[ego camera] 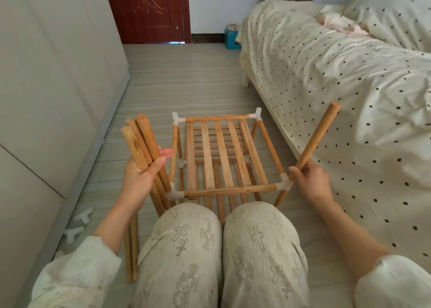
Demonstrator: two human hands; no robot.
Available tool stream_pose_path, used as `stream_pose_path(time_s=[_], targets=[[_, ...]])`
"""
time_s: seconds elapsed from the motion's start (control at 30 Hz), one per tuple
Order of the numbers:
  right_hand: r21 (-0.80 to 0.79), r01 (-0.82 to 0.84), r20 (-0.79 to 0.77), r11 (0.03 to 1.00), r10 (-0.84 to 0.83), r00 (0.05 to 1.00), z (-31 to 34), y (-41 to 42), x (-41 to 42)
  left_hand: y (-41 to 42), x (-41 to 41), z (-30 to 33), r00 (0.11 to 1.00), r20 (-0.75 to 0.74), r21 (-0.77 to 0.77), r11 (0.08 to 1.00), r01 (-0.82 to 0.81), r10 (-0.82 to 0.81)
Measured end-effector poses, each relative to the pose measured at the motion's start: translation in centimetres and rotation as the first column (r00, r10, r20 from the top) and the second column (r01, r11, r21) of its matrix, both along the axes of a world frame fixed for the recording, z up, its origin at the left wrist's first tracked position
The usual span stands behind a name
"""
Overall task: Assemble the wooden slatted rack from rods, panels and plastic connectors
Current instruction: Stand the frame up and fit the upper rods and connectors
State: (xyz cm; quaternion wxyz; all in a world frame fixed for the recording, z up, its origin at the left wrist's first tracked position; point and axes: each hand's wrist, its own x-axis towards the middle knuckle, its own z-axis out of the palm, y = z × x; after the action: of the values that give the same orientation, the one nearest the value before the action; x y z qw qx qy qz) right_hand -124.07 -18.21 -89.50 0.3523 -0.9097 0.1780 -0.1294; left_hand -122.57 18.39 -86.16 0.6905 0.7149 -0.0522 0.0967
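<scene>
Fingers and thumb of the left hand (140, 174), left of centre, were curled around a bundle of rods (142, 142) held tilted. The right hand (310, 181), right of centre, pinched a single rod (314, 140); that rod slanted toward the upper right, its lower end at the near right connector (283, 183). The partly built rack (224, 158) stood on the floor at centre frame, beyond the knees (219, 237). Two loose rods (130, 249) and spare white connectors (79, 223) lay at lower left. A dotted bedsheet (349, 86) filled the right side.
</scene>
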Motion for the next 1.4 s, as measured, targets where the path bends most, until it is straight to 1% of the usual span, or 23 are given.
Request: stream_pose_path(time_s=[0.1, 0.2, 0.3, 0.37, 0.43, 0.47, 0.5, 0.53, 0.57, 0.6, 0.67, 0.7, 0.73, 0.83, 0.9, 1.0, 1.03, 1.07, 1.17, 1.23, 1.3, 1.33, 1.4], targets=[[0.005, 0.03, -0.024, 1.0, -0.03, 0.999, 0.1, 0.2, 0.3, -0.3, -0.6, -0.1, 0.996, -0.088, 0.035, 0.999, 0.016, -0.013], [0.054, 0.157, -0.144, 0.986, -0.148, 0.979, 0.3, -0.4, 2.1, 0.3, -1.6, -1.3, 0.972, -0.204, 0.132, 0.981, 0.146, -0.117], [0.243, 0.412, -0.227, 0.878, -0.362, 0.904, 0.1, 0.3, 4.5, 1.6, -1.9, -1.9, 0.966, -0.227, 0.124, 0.981, 0.151, -0.12], [0.319, 0.45, -0.25, 0.834, -0.384, 0.889, -0.2, 2.3, 5.3, 2.1, -1.5, -1.5, 0.97, -0.227, 0.092, 0.99, 0.107, -0.084], [0.307, 0.373, -0.277, 0.875, -0.293, 0.915, -0.6, 5.1, 5.0, 2.3, -0.8, -1.2, 0.974, -0.22, 0.108, 0.99, 0.087, -0.062], [0.257, 0.257, -0.292, 0.932, -0.178, 0.94, -0.9, 6.4, 4.5, 2.3, -0.4, -1.3, 0.974, -0.221, 0.125, 0.989, 0.082, -0.053], [0.163, 0.076, -0.319, 0.984, -0.02, 0.947, -1.0, 7.7, 3.6, 2.3, 0.1, -1.5, 0.972, -0.228, 0.147, 0.986, 0.081, -0.045], [0.044, -0.143, -0.361, 0.989, 0.149, 0.921, -1.3, 8.7, 2.8, 2.2, 0.6, -1.8, 0.971, -0.237, 0.175, 0.981, 0.083, -0.04], [-0.095, -0.355, -0.411, 0.93, 0.288, 0.865, -1.9, 9.3, 2.1, 2.1, 1.1, -2.2, 0.969, -0.246, 0.203, 0.975, 0.091, -0.039], [-0.203, -0.533, -0.474, 0.821, 0.393, 0.788, -2.5, 9.7, 1.6, 1.9, 1.6, -2.7, 0.967, -0.252, 0.244, 0.964, 0.106, -0.042], [-0.312, -0.735, -0.562, 0.602, 0.507, 0.654, -3.7, 9.8, 1.1, 1.3, 2.5, -3.9, 0.962, -0.265, 0.315, 0.937, 0.154, -0.069], [-0.345, -0.768, -0.557, 0.54, 0.541, 0.63, -4.4, 9.5, 1.3, 0.9, 3.0, -4.4, 0.957, -0.278, 0.352, 0.918, 0.184, -0.086], [-0.349, -0.766, -0.507, 0.541, 0.578, 0.639, -4.9, 9.0, 1.5, 0.6, 3.6, -5.3, 0.952, -0.287, 0.405, 0.887, 0.222, -0.108], [-0.291, -0.711, -0.258, 0.64, 0.663, 0.703, -5.9, 8.3, 2.1, 0.4, 6.1, -7.9, 0.944, -0.274, 0.612, 0.724, 0.319, -0.184], [-0.392, -0.656, -0.118, 0.645, 0.672, 0.731, -7.2, 8.1, 2.1, 0.0, 7.9, -9.1, 0.93, -0.274, 0.714, 0.595, 0.368, -0.246], [-0.432, -0.648, -0.076, 0.627, 0.691, 0.719, -8.4, 7.3, 2.6, -0.8, 9.9, -9.4, 0.907, -0.299, 0.858, 0.333, 0.391, -0.296], [-0.443, -0.646, -0.087, 0.622, 0.688, 0.721, -8.1, 6.8, 2.8, -0.9, 10.3, -9.3, 0.901, -0.296, 0.883, 0.268, 0.385, -0.318], [-0.456, -0.646, -0.094, 0.612, 0.689, 0.719, -8.0, 6.1, 3.3, -1.1, 10.5, -9.3, 0.894, -0.287, 0.895, 0.237, 0.378, -0.343], [-0.516, -0.655, -0.171, 0.552, 0.683, 0.71, -7.6, 4.0, 4.7, -2.6, 9.8, -8.5, 0.895, -0.204, 0.915, 0.247, 0.319, -0.397], [-0.55, -0.639, -0.238, 0.538, 0.632, 0.737, -7.2, 2.3, 5.8, -4.5, 9.2, -8.0, 0.894, -0.212, 0.939, 0.17, 0.298, -0.395], [-0.542, -0.623, -0.278, 0.564, 0.579, 0.766, -6.6, 0.8, 6.4, -6.4, 9.0, -7.7, 0.9, -0.215, 0.943, 0.161, 0.293, -0.379], [-0.547, -0.606, -0.286, 0.578, 0.551, 0.784, -6.3, 0.1, 6.6, -7.3, 9.0, -7.6, 0.901, -0.216, 0.933, 0.192, 0.304, -0.375], [-0.507, -0.577, -0.315, 0.64, 0.486, 0.815, -6.1, -1.5, 7.0, -8.9, 8.7, -7.1, 0.88, -0.286, 0.841, 0.341, 0.42, -0.378]])
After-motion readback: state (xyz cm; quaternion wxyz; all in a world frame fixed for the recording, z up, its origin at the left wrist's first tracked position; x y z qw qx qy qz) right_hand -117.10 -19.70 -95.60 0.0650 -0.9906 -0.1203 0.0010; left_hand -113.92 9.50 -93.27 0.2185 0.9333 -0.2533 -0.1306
